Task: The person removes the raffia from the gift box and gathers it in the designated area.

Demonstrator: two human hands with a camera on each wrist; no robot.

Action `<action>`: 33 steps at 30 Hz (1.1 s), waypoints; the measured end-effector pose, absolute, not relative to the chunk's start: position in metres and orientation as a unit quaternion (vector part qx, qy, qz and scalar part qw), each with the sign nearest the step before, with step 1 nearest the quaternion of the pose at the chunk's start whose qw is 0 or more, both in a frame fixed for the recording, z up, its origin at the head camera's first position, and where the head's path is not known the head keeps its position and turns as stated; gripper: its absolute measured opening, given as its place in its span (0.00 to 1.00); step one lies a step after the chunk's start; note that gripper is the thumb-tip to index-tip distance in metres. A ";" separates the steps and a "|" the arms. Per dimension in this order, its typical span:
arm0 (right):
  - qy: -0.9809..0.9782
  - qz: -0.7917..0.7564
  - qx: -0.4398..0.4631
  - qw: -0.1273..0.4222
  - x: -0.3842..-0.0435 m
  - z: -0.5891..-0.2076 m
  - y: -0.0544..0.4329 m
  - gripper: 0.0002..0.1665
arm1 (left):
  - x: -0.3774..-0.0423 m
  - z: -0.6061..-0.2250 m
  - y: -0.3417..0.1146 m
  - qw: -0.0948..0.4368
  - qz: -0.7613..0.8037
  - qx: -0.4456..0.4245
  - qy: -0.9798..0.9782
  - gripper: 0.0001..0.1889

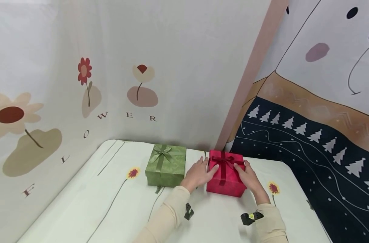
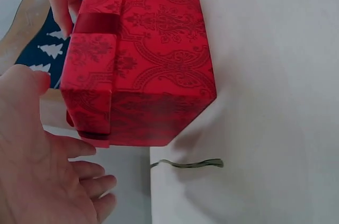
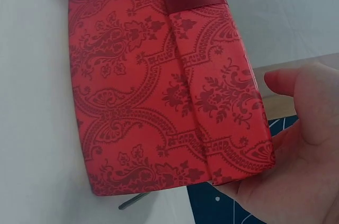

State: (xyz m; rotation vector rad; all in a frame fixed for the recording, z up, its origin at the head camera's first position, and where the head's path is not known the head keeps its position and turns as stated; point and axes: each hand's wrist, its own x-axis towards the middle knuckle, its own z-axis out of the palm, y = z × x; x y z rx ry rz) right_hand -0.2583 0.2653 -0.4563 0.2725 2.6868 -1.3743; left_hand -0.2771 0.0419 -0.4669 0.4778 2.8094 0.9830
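A red gift box [image 1: 224,188] with a dark red ribbon and bow stands near the back edge of the table, between both hands. At its left side is the left hand [image 1: 199,173]; in the left wrist view its fingers are spread and nearly straight, with a gap to the box. The right hand [image 1: 250,177] is at the opposite side. In the right wrist view its fingers reach against the side of the box, partly hidden behind it, while the thumb [image 3: 280,81] stays just off the lid. The lid is on.
A green gift box [image 1: 166,178] with a green bow stands left of the red one. The white table [image 1: 111,202] has a flower-print cover. Behind it hangs a pale flower-print curtain [image 1: 184,67], and at right a dark cloth [image 1: 293,152] with white trees.
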 end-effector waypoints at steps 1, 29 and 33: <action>0.884 -0.455 0.092 0.054 -0.259 -0.457 0.266 0.48 | -0.278 -0.468 0.042 0.069 0.342 0.157 0.924 0.43; 0.770 -0.611 0.158 0.091 -0.262 -0.449 0.280 0.49 | -0.286 -0.472 0.053 0.032 0.565 0.087 0.820 0.14; 0.759 -0.627 0.151 0.090 -0.263 -0.448 0.280 0.48 | -0.287 -0.469 0.054 0.040 0.566 0.087 0.819 0.14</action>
